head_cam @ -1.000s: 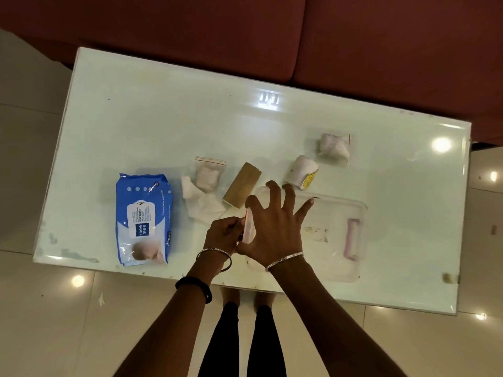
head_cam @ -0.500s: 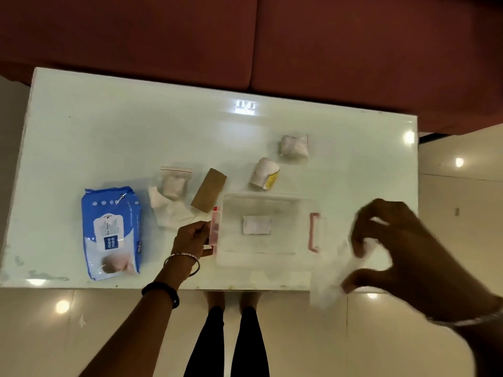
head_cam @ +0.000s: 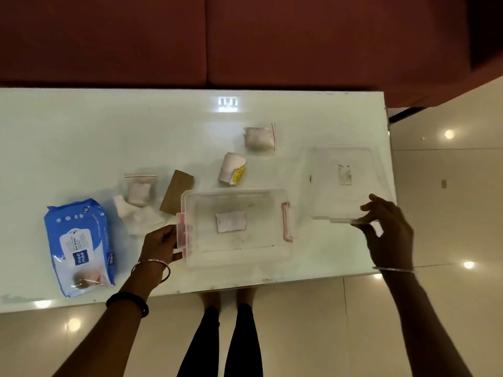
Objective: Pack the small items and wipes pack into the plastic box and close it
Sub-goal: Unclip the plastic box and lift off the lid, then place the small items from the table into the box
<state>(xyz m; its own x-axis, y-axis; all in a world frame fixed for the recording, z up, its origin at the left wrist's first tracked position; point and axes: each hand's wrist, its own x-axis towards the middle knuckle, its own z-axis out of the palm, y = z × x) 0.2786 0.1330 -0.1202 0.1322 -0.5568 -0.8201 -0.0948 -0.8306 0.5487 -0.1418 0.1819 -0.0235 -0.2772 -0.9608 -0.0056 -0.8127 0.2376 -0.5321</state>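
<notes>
Fingers (head_cam: 362,213) of the right hand (head_cam: 389,235) are pinched on the near edge of the clear lid (head_cam: 340,180) at the right of the frame, thumb under, the rest loosely spread. The left hand (head_cam: 160,244) curls its fingers against the pink latch on the left end of the plastic box (head_cam: 236,227), gripping it. Box sits open and lidless at center on the glossy white tabletop (head_cam: 81,137), only a paper label on its bottom. Wipes pack (head_cam: 80,246), blue, lies at lower left and reads "mee mee". Brown card (head_cam: 177,191), white roll with a yellow label (head_cam: 232,170), two zip bags (head_cam: 260,137) and crumpled tissue (head_cam: 136,216) sit outside the box. Other print is too blurry.
</notes>
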